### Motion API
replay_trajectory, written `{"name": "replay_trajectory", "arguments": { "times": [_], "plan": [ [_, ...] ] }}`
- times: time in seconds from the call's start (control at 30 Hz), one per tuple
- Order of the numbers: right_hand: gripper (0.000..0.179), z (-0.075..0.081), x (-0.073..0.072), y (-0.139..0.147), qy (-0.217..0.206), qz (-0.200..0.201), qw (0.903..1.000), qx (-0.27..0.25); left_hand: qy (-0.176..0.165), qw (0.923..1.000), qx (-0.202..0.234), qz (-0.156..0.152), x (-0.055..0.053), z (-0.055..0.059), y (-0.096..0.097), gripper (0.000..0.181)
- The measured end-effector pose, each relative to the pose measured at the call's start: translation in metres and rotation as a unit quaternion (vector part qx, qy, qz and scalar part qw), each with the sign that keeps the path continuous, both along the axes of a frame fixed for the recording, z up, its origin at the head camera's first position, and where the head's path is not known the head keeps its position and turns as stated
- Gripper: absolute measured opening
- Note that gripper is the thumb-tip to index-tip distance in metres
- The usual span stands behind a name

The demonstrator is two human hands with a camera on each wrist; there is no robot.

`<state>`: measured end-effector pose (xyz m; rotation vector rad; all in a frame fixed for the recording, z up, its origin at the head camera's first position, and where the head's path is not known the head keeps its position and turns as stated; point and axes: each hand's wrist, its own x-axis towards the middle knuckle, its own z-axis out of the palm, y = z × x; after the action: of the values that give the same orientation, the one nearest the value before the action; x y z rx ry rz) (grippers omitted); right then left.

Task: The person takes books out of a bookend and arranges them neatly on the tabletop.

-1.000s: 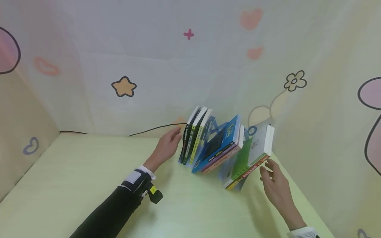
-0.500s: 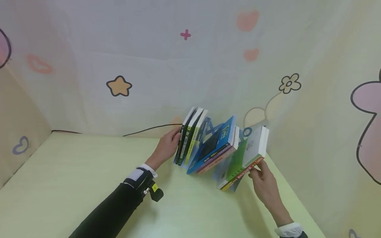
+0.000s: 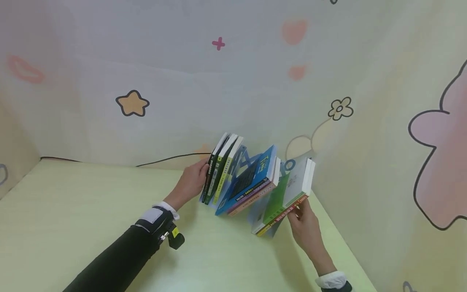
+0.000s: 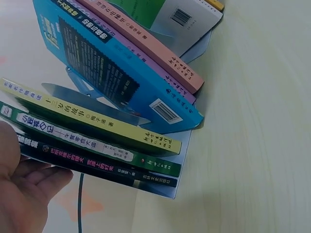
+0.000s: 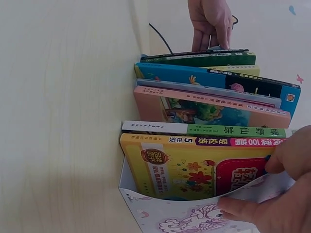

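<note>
A pale blue book rack [image 5: 141, 213] with upright dividers holds several leaning books. At its left end are a black, a green [image 4: 73, 136] and a yellow-spined book [image 4: 92, 114]. A large blue book [image 3: 251, 174] leans mid-rack with purple and pink ones, and a green-and-white and a yellow book [image 5: 194, 170] lean at the right. My left hand [image 3: 189, 182] grips the left end, thumb by the spines, fingers behind the black book [image 4: 97, 165]. Across the unicorn-printed right end panel [image 5: 189, 221], my right hand [image 3: 306, 227] pinches its edge, one digit inside against the yellow book.
The rack stands on a pale wooden table [image 3: 91, 223] close to the patterned back cloth [image 3: 175, 101]. A thin black cable [image 3: 171, 159] runs along the table's back edge behind the left hand. A side cloth [image 3: 386, 182] rises on the right.
My right hand has moved up to the rack's right end and taken hold of it. My left hand has closed in on the left end. The whole view has shifted, so everything sits further left.
</note>
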<state>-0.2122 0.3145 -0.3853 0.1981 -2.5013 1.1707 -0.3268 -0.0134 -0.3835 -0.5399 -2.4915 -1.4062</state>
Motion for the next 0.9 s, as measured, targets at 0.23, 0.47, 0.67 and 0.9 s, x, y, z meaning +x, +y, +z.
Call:
{"name": "replay_trajectory", "arguments": {
  "times": [0.23, 0.47, 0.67, 0.9],
  "plan": [
    [0.056, -0.014, -0.003, -0.013, 0.009, 0.0, 0.9999, 0.015, 0.043, 0.9982, -0.035, 0.021, -0.001, 0.0, -0.011, 0.034],
    [0.052, -0.006, 0.001, 0.002, 0.019, -0.01, 0.9986, 0.048, 0.031, 0.9993, -0.016, 0.015, 0.0, 0.001, 0.005, 0.034],
    [0.051, -0.006, 0.001, 0.004, 0.028, -0.006, 0.9985, 0.048, 0.02, 0.9994, -0.013, 0.024, 0.003, 0.001, 0.006, 0.034],
    [0.052, -0.007, -0.001, 0.004, 0.042, 0.006, 0.9977, 0.052, 0.017, 0.9992, -0.024, 0.027, 0.009, 0.003, 0.003, 0.036]
  ]
}}
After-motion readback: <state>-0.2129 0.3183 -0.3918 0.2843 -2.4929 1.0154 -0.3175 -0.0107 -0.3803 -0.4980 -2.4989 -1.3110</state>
